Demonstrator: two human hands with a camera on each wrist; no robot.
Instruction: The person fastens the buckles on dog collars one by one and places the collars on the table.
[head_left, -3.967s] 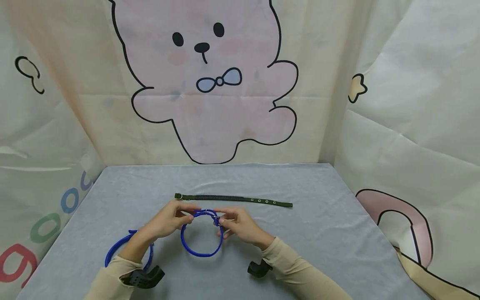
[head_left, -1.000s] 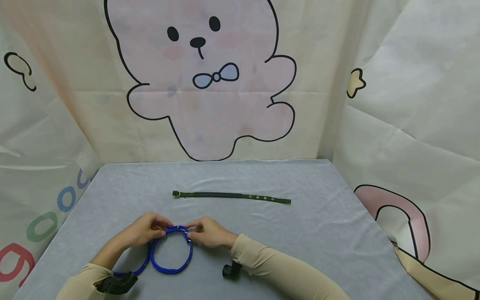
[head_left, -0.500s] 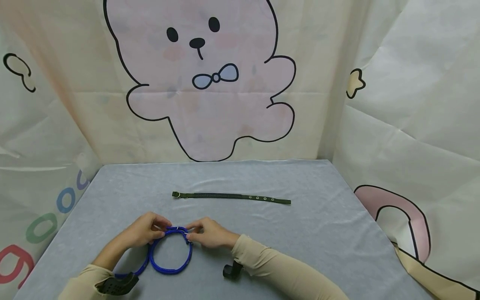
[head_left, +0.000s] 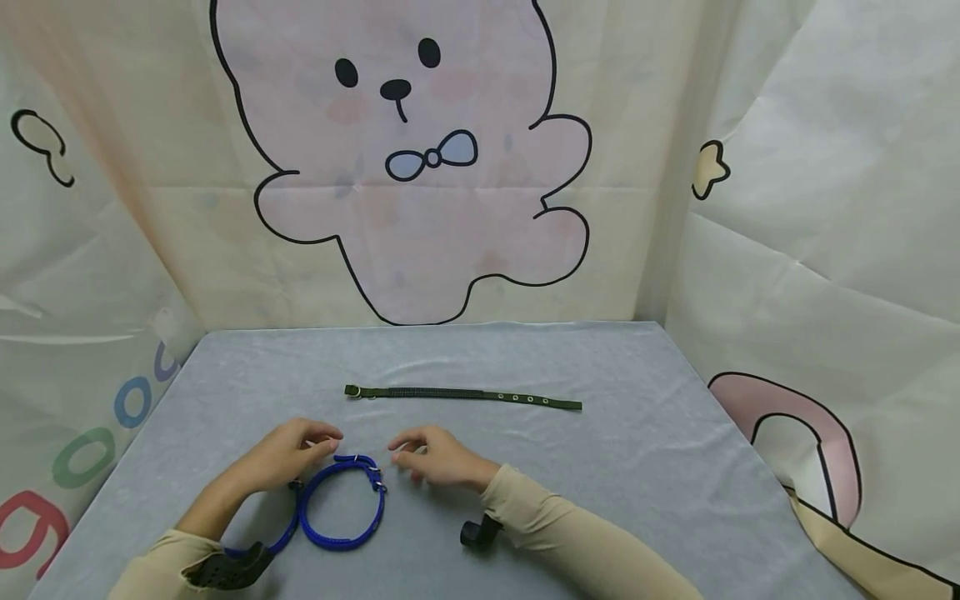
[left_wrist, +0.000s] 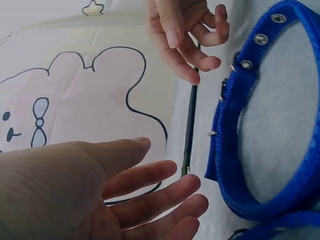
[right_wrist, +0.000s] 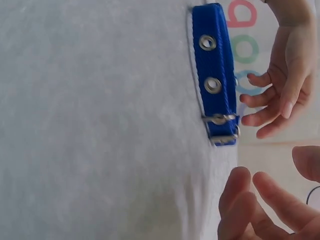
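Note:
A blue pet collar (head_left: 341, 544), buckled into a ring, stands on the grey cloth between the hands. Its metal buckle and eyelets show in the right wrist view, where the blue strap (right_wrist: 216, 62) is seen side-on. The left hand (head_left: 285, 457) hovers at the ring's upper left, fingers loose and holding nothing. Just off the buckle side, the right hand (head_left: 444, 458) is also relaxed, thumb and fingers apart. Under the left forearm a second blue collar (head_left: 283, 537) touches the first; the arm hides part of it.
Farther back, a dark green collar (head_left: 442, 392) with eyelets lies stretched flat across the cloth-covered table (head_left: 600, 467). A fabric backdrop (head_left: 480, 242) with a printed bear rises behind it. Black wrist cameras (head_left: 480, 533) sit under both sleeves.
Earlier both hands held the blue collar up, then set it at left beside the second one. Now they have let go; the right hand has drawn off to the right.

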